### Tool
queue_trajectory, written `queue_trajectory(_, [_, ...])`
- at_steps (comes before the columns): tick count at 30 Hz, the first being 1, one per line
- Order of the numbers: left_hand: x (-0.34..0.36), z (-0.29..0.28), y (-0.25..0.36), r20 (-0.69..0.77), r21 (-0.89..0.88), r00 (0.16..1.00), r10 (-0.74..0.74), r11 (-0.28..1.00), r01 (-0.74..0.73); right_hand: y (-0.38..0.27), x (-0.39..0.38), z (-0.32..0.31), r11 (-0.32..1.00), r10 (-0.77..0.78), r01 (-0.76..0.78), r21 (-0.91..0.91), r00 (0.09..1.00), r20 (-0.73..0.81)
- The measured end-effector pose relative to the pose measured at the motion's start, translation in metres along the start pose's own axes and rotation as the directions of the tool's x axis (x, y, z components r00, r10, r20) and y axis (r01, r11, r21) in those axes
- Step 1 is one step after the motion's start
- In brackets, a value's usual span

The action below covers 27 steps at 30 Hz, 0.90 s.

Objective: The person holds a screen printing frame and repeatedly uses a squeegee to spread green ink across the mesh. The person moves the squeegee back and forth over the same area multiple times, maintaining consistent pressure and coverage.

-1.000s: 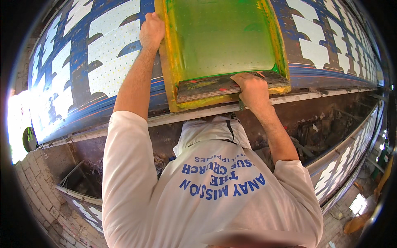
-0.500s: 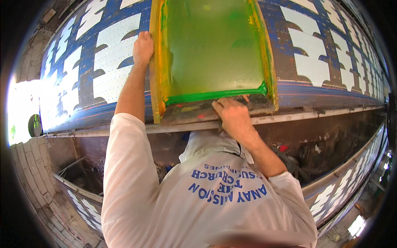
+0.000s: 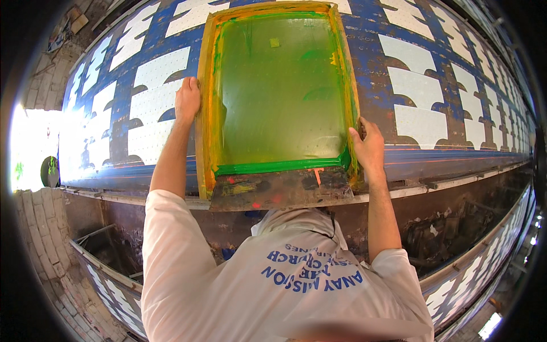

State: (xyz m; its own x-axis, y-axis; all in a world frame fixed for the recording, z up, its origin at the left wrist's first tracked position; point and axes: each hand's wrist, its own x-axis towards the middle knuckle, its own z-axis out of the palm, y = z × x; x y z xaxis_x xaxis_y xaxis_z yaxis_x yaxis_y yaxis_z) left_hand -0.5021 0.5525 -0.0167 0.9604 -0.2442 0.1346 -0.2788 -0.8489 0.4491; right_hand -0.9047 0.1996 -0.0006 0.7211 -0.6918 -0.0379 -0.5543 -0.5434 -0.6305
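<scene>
A screen printing frame (image 3: 201, 131) with yellow-stained wooden sides lies in front of me on a long sloping table. Its translucent mesh (image 3: 279, 97) is tinted green, and a thick band of green ink (image 3: 279, 165) runs along the near end. Below that band, a dark paint-stained board (image 3: 279, 191) reaches over the table's near edge. My left hand (image 3: 187, 101) grips the frame's left side, fingers closed against the wood. Lower down on the opposite side, my right hand (image 3: 369, 145) is closed on the right rail; some of its fingertips are hidden.
White cut fabric pieces (image 3: 419, 88) lie in rows on the blue, worn table (image 3: 370, 80) to both sides of the frame. A metal rail (image 3: 433, 187) follows its near edge. Behind me stands another table with white pieces (image 3: 450, 285). A brick wall (image 3: 43, 233) is at left.
The frame has shifted toward me, bringing its far end into view. My right hand has left the near edge and taken hold of the right side. My left hand has come nearer with the frame.
</scene>
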Motion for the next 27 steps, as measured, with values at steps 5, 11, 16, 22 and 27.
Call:
queue_trajectory(5, [-0.002, 0.001, -0.004, -0.015, -0.085, 1.000, 0.018, 0.996, -0.019, -0.003, 0.029, 0.013, 0.972, -0.153, 0.139, -0.192, 0.986, -0.061])
queue_trajectory(11, [-0.002, 0.010, -0.014, -0.086, -0.089, 0.996, 0.028, 0.995, -0.035, -0.010, 0.045, 0.008, 0.938, -0.220, 0.209, -0.276, 0.975, -0.010])
queue_trajectory(16, [0.004, 0.010, -0.029, -0.055, -0.051, 0.998, 0.019, 0.998, -0.022, -0.018, 0.042, -0.018, 0.922, -0.327, 0.310, -0.234, 0.944, -0.039])
queue_trajectory(22, [0.011, -0.006, 0.028, 0.015, -0.115, 1.000, 0.022, 0.993, -0.020, 0.002, 0.065, -0.071, 0.924, -0.343, 0.324, -0.204, 0.937, -0.064])
queue_trajectory(27, [-0.004, 0.031, 0.158, -0.020, -0.113, 0.996, 0.083, 0.990, -0.085, 0.094, 0.110, -0.150, 0.939, -0.320, 0.297, -0.174, 0.940, -0.118])
